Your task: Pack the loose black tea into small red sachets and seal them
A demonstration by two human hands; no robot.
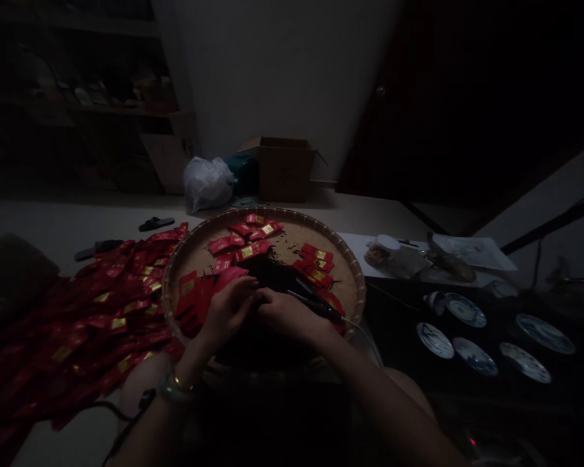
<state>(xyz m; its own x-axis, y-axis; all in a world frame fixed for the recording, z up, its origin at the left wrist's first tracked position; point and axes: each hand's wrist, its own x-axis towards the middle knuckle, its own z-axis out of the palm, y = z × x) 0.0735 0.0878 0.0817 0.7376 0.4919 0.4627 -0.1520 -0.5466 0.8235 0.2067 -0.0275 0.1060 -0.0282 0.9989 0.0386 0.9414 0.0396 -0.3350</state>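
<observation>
Over a round woven bamboo tray (359,279), my left hand (228,308) has its fingers closed on a red packet (230,277) that shows just above them. Close beside it, my right hand (285,314) is closed with fingertips together; whatever lies in them is hidden. Dark loose tea leaves (267,269) spread across the tray behind and under both hands. A black hair straightener (316,298) with a pale cord lies next to my right hand, its two arms apart. Filled-looking red packets (250,250) sit at the tray's back, flatter ones (316,264) to the right.
A large heap of red packets (111,318) covers the floor at left, near dark slippers (156,224). Behind the tray stand a white plastic bag (208,183) and an open cardboard box (286,170). Blue-and-white dishes (474,357) and a lidded jar (382,251) are at right. The room is dim.
</observation>
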